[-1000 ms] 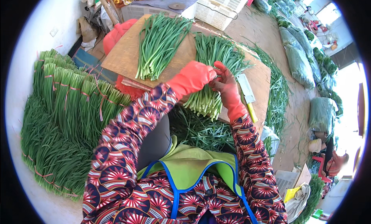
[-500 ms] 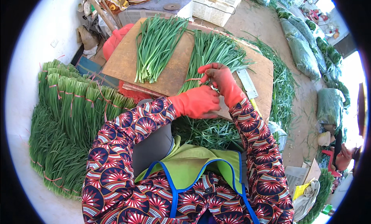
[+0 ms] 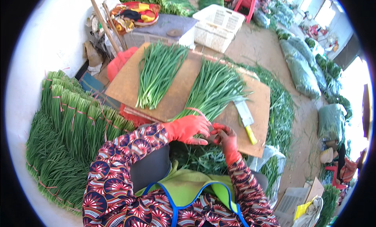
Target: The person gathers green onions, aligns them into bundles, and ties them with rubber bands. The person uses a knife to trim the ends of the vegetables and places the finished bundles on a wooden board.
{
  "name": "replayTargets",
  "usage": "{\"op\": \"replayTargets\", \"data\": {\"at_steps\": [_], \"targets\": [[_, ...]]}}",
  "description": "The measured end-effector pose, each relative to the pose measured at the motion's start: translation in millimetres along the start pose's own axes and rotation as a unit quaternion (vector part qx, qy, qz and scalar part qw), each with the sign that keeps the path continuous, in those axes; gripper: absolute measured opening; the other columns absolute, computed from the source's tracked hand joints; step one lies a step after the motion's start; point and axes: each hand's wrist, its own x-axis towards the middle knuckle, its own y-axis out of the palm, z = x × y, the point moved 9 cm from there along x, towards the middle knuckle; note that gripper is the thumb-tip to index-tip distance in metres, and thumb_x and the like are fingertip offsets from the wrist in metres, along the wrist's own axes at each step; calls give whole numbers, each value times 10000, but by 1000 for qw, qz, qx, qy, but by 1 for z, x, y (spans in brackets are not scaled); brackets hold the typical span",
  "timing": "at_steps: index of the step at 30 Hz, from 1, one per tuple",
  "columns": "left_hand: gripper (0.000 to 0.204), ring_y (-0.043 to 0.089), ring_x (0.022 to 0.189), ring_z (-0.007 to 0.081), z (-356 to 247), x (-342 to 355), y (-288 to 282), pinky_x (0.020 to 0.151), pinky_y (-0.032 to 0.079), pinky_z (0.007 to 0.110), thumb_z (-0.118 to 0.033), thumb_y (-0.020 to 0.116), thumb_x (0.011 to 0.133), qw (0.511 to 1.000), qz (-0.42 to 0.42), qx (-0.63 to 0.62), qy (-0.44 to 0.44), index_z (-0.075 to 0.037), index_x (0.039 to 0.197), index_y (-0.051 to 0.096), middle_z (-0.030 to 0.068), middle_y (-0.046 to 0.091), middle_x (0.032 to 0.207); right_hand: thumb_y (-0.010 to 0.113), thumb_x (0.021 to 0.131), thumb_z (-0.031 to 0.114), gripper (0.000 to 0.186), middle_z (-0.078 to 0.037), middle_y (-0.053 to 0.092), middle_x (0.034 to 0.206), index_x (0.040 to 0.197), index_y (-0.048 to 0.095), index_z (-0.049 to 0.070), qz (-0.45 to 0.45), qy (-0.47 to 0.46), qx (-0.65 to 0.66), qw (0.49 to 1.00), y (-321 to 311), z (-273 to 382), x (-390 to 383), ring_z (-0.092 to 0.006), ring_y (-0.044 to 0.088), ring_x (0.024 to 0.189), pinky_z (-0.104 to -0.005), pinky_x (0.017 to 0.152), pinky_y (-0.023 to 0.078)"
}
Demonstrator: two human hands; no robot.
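Note:
Both my hands wear red rubber gloves and hover at the near edge of a wooden board [image 3: 129, 91]. My left hand [image 3: 190, 129] is spread over the stem end of a bunch of green garlic chives [image 3: 215, 86], thumb apart from the fingers. A pink band [image 3: 197, 111] crosses this bunch near its stems. Just right of it, my right hand [image 3: 226, 138] has its fingertips pinched together; whatever they hold is too small to make out. A second bunch of chives [image 3: 160, 74] lies farther left on the board. A knife [image 3: 244, 113] with a yellow handle rests at right.
Several banded chive bundles [image 3: 74, 113] stand stacked at left by the white wall. Loose leaves [image 3: 280, 117] cover the floor right of the board. White crates [image 3: 217, 27] stand behind it. Filled plastic bags [image 3: 299, 66] line the far right.
The view has tilted up. My hands have drawn back off the bunch toward me, showing the pink band around it; my left fingers have spread and the whole knife now shows.

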Motion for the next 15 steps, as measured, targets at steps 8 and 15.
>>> {"op": "replayTargets", "data": {"at_steps": [8, 15], "targets": [[869, 571, 1119, 302, 135, -74, -10, 936, 447, 389, -499, 759, 728, 754, -307, -266, -516, 66, 1305, 437, 223, 581, 1212, 568, 925, 230, 586, -216, 545, 1204, 1396, 334, -28, -206, -327, -368, 846, 1, 12, 35, -256, 572, 1050, -366, 872, 477], [595, 619, 1051, 233, 113, -56, 68, 941, 494, 423, -414, 645, 875, 486, -224, -763, -362, -40, 1312, 493, 152, 616, 1194, 524, 920, 251, 611, -350, 355, 1386, 1425, 305, -15, -146, -328, -392, 847, 88, 75, 48, -472, 352, 1296, -464, 1081, 299]]}}
